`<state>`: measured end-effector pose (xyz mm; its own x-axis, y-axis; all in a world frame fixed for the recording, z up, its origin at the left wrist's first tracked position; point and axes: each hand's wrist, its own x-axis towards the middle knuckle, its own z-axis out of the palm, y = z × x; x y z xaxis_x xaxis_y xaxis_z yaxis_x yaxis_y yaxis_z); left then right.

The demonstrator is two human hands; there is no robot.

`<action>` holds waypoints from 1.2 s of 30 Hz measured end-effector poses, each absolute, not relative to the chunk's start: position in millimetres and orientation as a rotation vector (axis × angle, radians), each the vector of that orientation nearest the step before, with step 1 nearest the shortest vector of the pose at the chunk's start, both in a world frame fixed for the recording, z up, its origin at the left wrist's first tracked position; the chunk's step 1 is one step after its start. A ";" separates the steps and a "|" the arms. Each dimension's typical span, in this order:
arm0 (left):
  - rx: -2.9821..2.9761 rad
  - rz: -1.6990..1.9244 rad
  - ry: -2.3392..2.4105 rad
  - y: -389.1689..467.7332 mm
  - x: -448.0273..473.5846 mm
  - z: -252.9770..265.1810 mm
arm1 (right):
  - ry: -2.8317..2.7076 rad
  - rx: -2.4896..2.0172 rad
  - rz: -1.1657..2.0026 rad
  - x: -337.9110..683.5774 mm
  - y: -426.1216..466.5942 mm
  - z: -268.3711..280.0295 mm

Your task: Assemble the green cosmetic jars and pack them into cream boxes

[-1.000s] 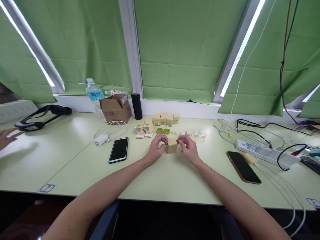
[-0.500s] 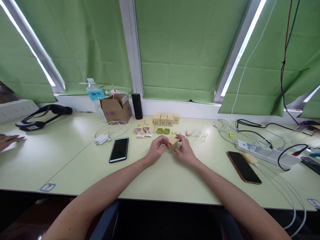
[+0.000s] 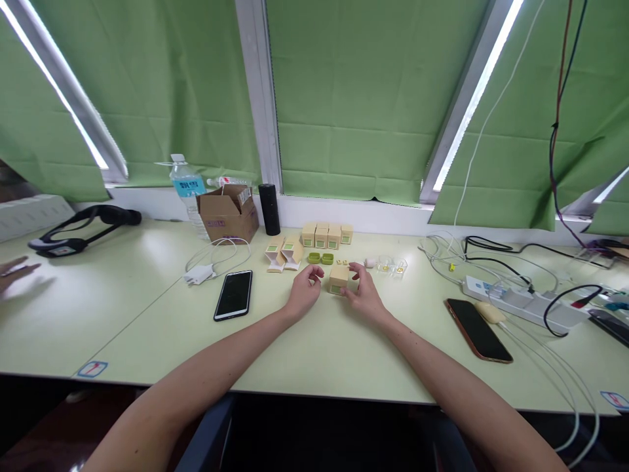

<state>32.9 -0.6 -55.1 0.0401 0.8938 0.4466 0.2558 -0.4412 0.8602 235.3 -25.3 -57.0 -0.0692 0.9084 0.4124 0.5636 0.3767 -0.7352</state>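
A small tan cardboard box [image 3: 338, 280] with a green-edged window stands on the table between my hands. My right hand [image 3: 364, 293] has its thumb and fingers on the box's right side. To the left of the box, my left hand [image 3: 304, 292] is apart from it, fingers loosely curled with a gap and nothing in them. Just behind are two small green trays [image 3: 321, 258] and tiny yellow pieces [image 3: 343, 262]. A pale pink piece [image 3: 369, 263] and clear plastic pieces [image 3: 392, 265] lie to the right. Two opened boxes [image 3: 284, 253] stand back left.
Several closed boxes [image 3: 327, 236] line the back. A phone [image 3: 233, 295] lies left, another phone [image 3: 477, 330] right, near a power strip [image 3: 525, 303] and cables. A carton [image 3: 228, 213], water bottle [image 3: 188, 187] and black cylinder [image 3: 268, 208] stand behind. Another person's hand [image 3: 14, 272] is at far left.
My left hand has come off the box and moved slightly left. The box now stands with its window facing me. The other person's hand has shifted left.
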 end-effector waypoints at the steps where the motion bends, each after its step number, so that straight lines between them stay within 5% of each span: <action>1: 1.759 1.412 1.170 -0.1 33.0 -56.5 | -1.744 -1.292 0.482 234.7 -24.3 -56.4; 14: 1.811 1.391 1.209 -3.3 33.2 -54.6 | -1.626 -1.364 0.684 232.5 -6.5 -50.7; 24: 1.811 1.376 1.216 -4.9 32.8 -55.3 | -1.531 -1.614 0.383 279.2 93.3 15.4; 36: 1.834 1.380 1.201 -5.7 31.6 -55.3 | -1.646 -1.854 0.315 270.2 135.8 -5.8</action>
<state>31.6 -5.7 -55.3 0.0766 0.8867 0.4559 0.3289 -0.4541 0.8280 270.2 135.8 -5.8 0.1904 0.9553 0.2262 0.8040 -0.0195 -0.5943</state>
